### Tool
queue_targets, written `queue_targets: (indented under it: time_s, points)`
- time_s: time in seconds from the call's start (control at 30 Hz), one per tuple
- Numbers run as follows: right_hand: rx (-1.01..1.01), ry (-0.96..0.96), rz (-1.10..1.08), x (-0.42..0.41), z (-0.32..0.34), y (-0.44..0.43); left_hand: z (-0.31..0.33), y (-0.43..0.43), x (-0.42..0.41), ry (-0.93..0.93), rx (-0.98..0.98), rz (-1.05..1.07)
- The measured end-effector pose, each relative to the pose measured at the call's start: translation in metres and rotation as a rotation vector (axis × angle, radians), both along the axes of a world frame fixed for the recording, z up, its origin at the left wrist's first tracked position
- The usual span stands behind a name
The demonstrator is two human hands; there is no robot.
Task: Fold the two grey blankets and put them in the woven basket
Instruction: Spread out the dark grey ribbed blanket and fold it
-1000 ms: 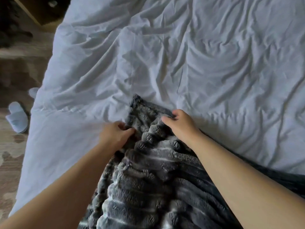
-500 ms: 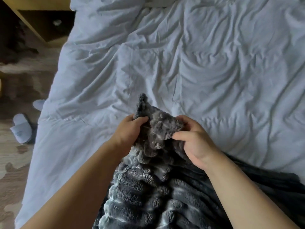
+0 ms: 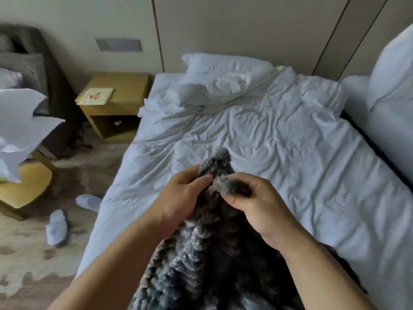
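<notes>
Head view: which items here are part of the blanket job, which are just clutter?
Job: grey blanket, pinched by left hand and right hand. Basket not in view.

Clutter: slippers, nightstand, pillows, white duvet, yellow chair.

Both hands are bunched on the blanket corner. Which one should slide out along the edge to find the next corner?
Probably the right hand: open bed lies on its side. The left hand sits nearer the bed's edge, so it can hold the blanket.

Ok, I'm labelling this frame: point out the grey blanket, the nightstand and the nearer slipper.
grey blanket [image 3: 201, 260]: head view, ribbed plush below the hands.
nightstand [image 3: 125, 86]: head view, bare wooden top.
nearer slipper [image 3: 56, 227]: head view, white upper, on the floor.
</notes>
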State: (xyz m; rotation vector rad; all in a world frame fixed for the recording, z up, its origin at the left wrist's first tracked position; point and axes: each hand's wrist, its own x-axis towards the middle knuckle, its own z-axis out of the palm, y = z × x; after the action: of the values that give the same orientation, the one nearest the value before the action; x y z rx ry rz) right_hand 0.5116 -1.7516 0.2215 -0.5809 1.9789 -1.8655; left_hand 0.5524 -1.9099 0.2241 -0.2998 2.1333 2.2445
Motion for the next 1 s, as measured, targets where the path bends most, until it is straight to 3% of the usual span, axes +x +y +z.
queue_targets:
  time_s: [0.2,0.3,0.4,0.57,0.7,0.9,1.0]
  points:
    - [-0.289,0.186,-0.127,0.028,0.147,0.006,0.161,0.022,0.038,0.277,-0.059,-0.041]
    - [-0.377,0.284,-0.165,0.048,0.205,0.008,0.221,0.036,0.063,0.435,-0.231,-0.080]
    - [-0.454,0.315,-0.193,0.068,0.249,0.007,0.260,0.047,0.089,0.548,-0.481,-0.082]
    - [-0.551,0.244,-0.112,0.093,0.286,0.004,0.287,0.050,0.123,0.542,-0.517,0.045]
    - [-0.403,0.201,0.016,0.096,0.294,0.006,0.293,0.047,0.142,0.484,-0.418,0.153]
    - [0.065,0.075,0.805,0.085,0.274,0.030,0.302,0.046,0.167,0.385,0.028,0.335]
    - [0.279,-0.033,1.031,0.086,0.249,0.038,0.303,0.047,0.179,0.220,0.128,0.278]
